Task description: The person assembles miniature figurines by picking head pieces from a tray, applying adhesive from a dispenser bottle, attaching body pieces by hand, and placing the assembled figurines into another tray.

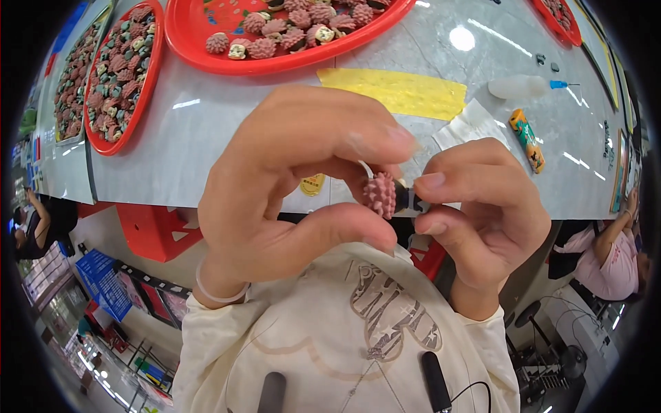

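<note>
In front of my chest, my left hand [255, 179] curls its fingers and thumb around a small pink figurine [381, 195] with a bumpy, knobbly surface. A pinch of the thumb and forefinger of my right hand [492, 206] grips a small dark piece [415, 200] at the figurine's right end. The dark piece touches the pink body; whether the two are joined I cannot tell. My fingertips hide part of both. Beyond my hands, a red tray [241, 67] holds many similar pink figurines [296, 31], some with pale or dark parts.
Further red trays of pieces stand at the left [160, 55] and far right [577, 40]. Yellow tape [399, 94], a white tissue [475, 125], a needle-tipped bottle [518, 87] and an orange-green tube [527, 141] lie on the grey table. A red stool [148, 230] stands below its edge.
</note>
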A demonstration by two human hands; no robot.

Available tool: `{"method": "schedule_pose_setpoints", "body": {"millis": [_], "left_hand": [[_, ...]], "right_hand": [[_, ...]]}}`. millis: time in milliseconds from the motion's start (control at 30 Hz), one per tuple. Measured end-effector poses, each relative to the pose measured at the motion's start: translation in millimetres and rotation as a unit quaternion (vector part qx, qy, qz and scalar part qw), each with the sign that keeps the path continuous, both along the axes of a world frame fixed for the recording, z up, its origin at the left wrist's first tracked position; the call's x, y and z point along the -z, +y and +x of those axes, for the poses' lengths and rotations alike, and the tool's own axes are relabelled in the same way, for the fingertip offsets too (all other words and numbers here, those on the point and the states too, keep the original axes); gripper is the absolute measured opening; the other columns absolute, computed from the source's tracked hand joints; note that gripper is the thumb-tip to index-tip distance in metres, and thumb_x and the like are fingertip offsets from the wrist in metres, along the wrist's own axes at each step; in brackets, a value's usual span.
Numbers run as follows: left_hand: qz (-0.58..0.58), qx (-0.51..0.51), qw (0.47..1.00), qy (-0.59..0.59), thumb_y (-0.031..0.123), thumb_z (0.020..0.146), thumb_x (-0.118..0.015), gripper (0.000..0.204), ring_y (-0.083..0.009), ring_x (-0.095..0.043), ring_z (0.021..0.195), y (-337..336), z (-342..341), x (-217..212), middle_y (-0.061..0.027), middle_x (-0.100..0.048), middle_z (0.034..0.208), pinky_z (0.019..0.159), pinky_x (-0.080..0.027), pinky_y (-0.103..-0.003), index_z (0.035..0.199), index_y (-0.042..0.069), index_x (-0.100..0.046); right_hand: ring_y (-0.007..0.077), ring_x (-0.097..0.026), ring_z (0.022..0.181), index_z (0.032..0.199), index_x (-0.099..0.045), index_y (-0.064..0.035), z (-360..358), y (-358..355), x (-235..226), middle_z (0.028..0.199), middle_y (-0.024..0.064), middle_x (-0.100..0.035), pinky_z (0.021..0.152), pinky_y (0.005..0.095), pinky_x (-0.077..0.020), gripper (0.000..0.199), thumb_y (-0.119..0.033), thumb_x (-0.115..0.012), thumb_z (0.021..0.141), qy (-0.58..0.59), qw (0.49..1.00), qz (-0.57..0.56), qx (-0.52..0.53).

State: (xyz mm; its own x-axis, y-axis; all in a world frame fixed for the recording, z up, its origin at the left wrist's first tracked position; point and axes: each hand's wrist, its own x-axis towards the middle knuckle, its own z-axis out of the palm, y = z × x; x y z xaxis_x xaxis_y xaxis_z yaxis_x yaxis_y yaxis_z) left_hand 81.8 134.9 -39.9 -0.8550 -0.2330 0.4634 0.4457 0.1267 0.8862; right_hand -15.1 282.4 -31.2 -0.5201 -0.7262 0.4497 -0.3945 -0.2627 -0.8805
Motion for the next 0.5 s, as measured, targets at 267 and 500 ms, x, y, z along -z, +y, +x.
{"method": "schedule_pose_setpoints", "body": {"millis": [267, 500], "left_hand": [[0.180, -0.008, 0.983, -0.032, 0.026, 0.070, -0.067, 0.040, -0.0189, -0.054, 0.074, 19.9, 4.8, 12.2, -0.0113, -0.047, 0.088, 0.064, -0.047, -0.029, 0.091, 0.003, -0.044], [0.281, -0.041, 0.952, -0.112, 0.030, 0.070, -0.066, 0.038, -0.0177, -0.053, 0.072, 28.9, 3.4, 6.3, -0.0132, -0.050, 0.088, 0.064, -0.047, -0.028, 0.087, 0.002, -0.046]], "right_hand": [[0.0150, -0.050, 0.060, 0.082, -0.051, 0.0023, 7.6, 8.3, 3.9, 0.071, 0.0128, -0.053, 0.053, 0.0203, -0.0374, 0.027, 0.000, -0.068, 0.060, -0.009, 0.999, -0.026, 0.024], [0.0131, -0.048, 0.057, 0.079, -0.047, -0.0017, 10.7, 9.0, 6.0, 0.068, 0.0113, -0.053, 0.051, 0.0198, -0.0353, 0.037, -0.005, -0.075, 0.056, -0.036, 0.998, -0.011, 0.040]]}}
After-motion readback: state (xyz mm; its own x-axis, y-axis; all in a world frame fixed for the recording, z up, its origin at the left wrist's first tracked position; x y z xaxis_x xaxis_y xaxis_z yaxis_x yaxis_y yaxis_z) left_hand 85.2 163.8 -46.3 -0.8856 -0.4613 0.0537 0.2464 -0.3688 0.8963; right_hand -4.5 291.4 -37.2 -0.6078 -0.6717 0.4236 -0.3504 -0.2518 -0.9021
